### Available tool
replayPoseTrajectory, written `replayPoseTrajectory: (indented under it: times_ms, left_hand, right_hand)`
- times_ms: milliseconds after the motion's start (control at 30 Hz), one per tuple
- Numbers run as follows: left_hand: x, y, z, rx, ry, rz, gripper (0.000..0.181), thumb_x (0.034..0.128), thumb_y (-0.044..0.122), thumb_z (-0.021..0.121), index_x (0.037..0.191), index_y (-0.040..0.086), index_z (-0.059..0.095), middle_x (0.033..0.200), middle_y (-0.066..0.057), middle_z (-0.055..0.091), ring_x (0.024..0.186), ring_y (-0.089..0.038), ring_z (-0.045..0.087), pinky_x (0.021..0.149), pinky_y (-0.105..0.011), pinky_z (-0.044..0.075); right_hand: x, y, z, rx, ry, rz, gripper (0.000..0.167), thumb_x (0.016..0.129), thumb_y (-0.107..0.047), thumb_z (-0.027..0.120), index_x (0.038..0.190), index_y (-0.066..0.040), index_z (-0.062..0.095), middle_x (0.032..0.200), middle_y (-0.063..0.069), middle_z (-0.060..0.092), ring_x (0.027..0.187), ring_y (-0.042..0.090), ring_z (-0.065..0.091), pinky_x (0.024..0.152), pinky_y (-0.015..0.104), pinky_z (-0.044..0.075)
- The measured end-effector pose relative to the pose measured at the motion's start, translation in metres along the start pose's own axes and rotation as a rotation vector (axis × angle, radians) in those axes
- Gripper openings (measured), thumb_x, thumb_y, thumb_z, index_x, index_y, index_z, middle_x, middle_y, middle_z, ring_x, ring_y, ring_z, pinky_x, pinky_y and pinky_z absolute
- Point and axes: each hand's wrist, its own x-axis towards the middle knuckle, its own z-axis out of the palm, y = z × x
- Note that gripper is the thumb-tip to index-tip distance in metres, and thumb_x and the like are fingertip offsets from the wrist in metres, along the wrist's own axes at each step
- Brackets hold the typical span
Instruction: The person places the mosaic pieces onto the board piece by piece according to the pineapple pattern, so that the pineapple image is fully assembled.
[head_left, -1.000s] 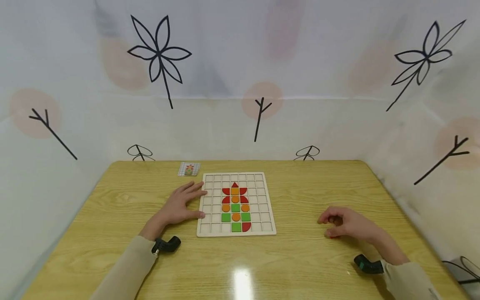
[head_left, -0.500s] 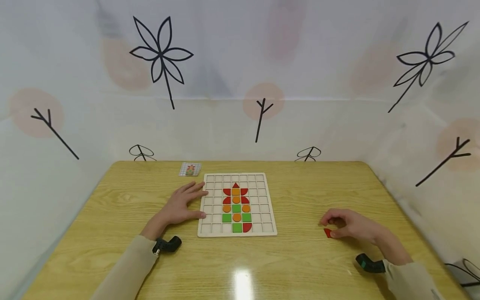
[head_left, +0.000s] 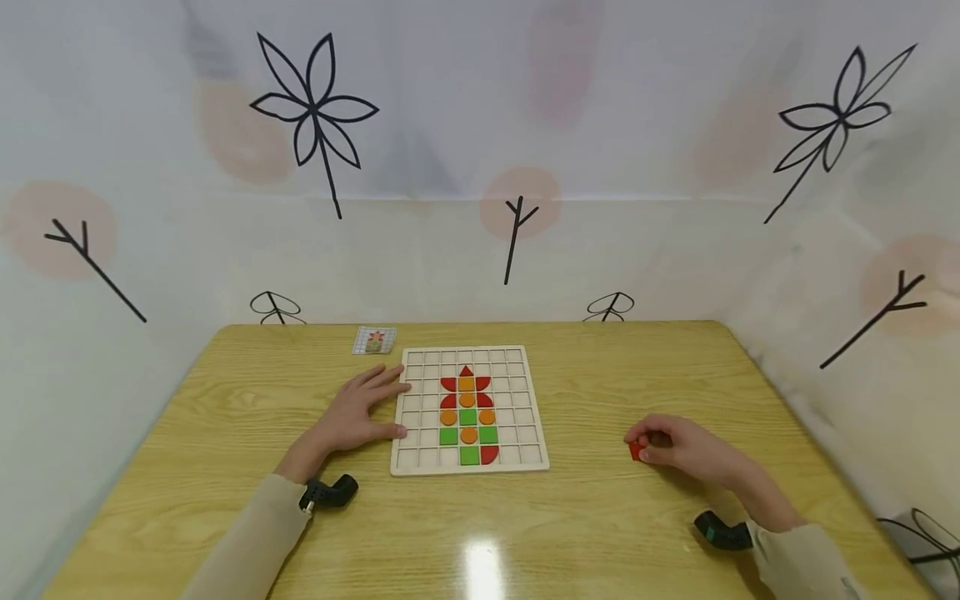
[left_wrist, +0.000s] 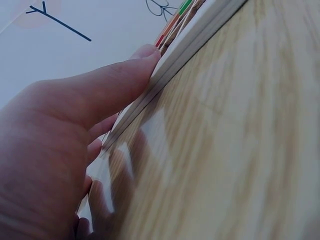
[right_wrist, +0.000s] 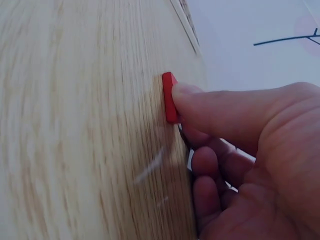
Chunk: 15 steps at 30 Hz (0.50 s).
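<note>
A white grid board (head_left: pixel 517 387) lies on the table, its middle filled with red, orange and green tiles in a plant-like pattern. My left hand (head_left: pixel 360 414) rests against the board's left edge with fingers spread and fairly straight. In the left wrist view, the thumb (left_wrist: pixel 127 80) touches the board's side. Right of the board, my right hand (head_left: pixel 693 450) pinches a small red tile (head_left: pixel 636 452) close to the tabletop. The right wrist view shows the thumb on top of this red tile (right_wrist: pixel 169 97); its full outline is hidden by the fingers.
A small pattern card (head_left: pixel 374 340) lies behind the board, to its left. Bare wooden tabletop (head_left: pixel 588 392) separates the board from my right hand. A printed cloth (head_left: pixel 435 250) stands around the table's back and sides.
The red tile lay under my right thumb with the fingertips apart from it; now thumb and fingers pinch it. That hand has shifted slightly left. My left hand stays at the board.
</note>
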Motion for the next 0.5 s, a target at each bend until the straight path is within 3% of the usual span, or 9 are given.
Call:
replayPoseTrajectory:
  times_ms: [300, 500]
  left_hand:
    - [-0.001, -0.001, -0.001, -0.005, 0.001, 0.002, 0.075, 0.0829, 0.056, 0.073, 0.146, 0.020, 0.055, 0.160, -0.002, 0.033, 0.149, -0.035, 0.018, 0.114, -0.064, 0.015]
    - [-0.001, -0.002, -0.001, 0.005, 0.002, 0.004, 0.076, 0.0827, 0.057, 0.073, 0.146, 0.020, 0.054, 0.160, -0.002, 0.033, 0.149, -0.035, 0.018, 0.113, -0.064, 0.016]
  right_hand:
    - [0.006, -0.007, 0.008, 0.027, 0.020, -0.010, 0.012, 0.099, -0.005, 0.060, 0.108, 0.002, 0.057, 0.098, 0.010, 0.058, 0.079, 0.014, 0.053, 0.066, 0.027, 0.048]
    - [0.014, -0.010, 0.016, -0.048, 0.130, 0.003, 0.009, 0.099, -0.010, 0.063, 0.098, -0.006, 0.055, 0.090, 0.005, 0.061, 0.075, 0.013, 0.056, 0.064, 0.027, 0.049]
